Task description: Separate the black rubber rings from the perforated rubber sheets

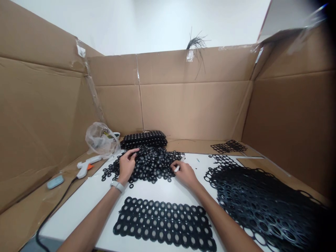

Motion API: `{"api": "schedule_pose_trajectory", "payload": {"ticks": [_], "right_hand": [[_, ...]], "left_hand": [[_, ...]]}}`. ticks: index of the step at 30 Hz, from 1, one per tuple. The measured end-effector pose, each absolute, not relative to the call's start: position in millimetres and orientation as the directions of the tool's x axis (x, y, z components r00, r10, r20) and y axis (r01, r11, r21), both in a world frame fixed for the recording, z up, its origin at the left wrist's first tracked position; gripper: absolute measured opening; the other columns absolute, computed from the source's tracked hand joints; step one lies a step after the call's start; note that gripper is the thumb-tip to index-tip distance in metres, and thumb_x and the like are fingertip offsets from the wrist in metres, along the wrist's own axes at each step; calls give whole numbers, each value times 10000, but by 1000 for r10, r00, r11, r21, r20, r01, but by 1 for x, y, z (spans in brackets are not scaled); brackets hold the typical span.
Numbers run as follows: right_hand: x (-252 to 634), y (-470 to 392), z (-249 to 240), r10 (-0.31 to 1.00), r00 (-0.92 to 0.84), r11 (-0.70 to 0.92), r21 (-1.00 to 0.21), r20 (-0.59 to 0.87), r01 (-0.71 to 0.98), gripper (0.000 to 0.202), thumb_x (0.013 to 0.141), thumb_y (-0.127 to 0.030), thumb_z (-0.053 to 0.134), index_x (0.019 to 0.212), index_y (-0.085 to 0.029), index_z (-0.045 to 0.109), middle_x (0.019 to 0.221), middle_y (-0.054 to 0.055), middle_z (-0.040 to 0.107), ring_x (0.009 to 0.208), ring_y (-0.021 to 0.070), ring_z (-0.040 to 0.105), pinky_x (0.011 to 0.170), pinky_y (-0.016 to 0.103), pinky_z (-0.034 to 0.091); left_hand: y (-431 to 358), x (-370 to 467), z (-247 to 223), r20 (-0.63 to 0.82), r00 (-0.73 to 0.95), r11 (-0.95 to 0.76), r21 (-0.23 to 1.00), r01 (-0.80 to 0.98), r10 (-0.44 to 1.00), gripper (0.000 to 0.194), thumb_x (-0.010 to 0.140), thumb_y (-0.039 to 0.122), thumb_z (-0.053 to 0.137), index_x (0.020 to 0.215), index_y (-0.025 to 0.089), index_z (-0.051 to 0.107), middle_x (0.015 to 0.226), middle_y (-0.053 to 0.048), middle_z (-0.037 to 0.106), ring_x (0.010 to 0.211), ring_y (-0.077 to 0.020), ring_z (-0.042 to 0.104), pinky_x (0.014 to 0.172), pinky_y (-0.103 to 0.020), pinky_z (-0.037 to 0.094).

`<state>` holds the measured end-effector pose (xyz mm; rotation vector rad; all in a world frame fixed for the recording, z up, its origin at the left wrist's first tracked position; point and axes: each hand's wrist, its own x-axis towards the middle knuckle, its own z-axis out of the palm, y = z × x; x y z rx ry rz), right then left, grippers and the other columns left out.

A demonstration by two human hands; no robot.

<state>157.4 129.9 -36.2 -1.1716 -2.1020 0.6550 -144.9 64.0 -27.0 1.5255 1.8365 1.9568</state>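
Note:
A heap of small black rings (151, 166) lies on the white table. My left hand (127, 164) is at the heap's left side, thumb and fingertips curled together; whatever is between them is too small to tell. At the heap's right edge, my right hand (185, 172) has its fingers curled round a small white object (177, 168). Nearer to me, between my forearms, a flat panel of joined black rings (165, 224) rests on the table.
A stack of black ring panels (144, 139) stands behind the heap. On the right lies a large pile of black ring mesh (262, 203). A glue gun (84, 168), a light blue case (55, 182) and a plastic bag (101, 140) are at the left. Cardboard walls (194, 108) surround the table.

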Motion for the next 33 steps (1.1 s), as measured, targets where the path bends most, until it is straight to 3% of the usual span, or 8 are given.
{"api": "schedule_pose_trajectory", "payload": {"ticks": [23,33], "right_hand": [[157,133,-41,861,-401,500,-668,314,551,248,916,-186,581,989,-269,802,1056,-4,798,930,192,705,839,250,453],[157,132,-37,871,-403,479,-671,282,565,251,898,-159,590,984,-260,803,1036,0,798,905,187,698,838,244,442]], "left_hand": [[69,-147,-30,585,-510,-353,801,483,630,258,925,320,637,1082,216,814,1216,-106,794,1149,-305,738,1106,-510,534],[70,-146,-30,570,-530,-366,817,445,628,302,936,383,669,1149,198,777,1159,-125,795,1012,-296,785,1009,-498,601]]}}
